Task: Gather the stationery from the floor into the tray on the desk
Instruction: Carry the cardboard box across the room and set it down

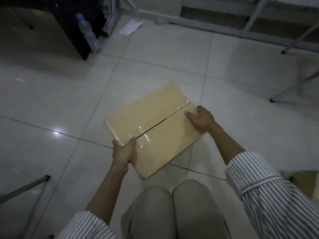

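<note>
A closed tan cardboard box (153,125), its flaps taped along a central seam, sits over the white tiled floor in front of my knees. My left hand (123,150) grips the box's near-left edge, thumb on top by the seam. My right hand (201,120) grips the right edge, thumb lying on the top flap. I cannot tell whether the box rests on the floor or is lifted. No tray, desk top or loose stationery is in view.
A plastic water bottle (88,33) leans against a dark cabinet (72,23) at the far left. A crumpled white paper (131,27) lies on the floor beyond. Metal furniture legs (296,40) stand at right; a chair leg (25,187) is at lower left.
</note>
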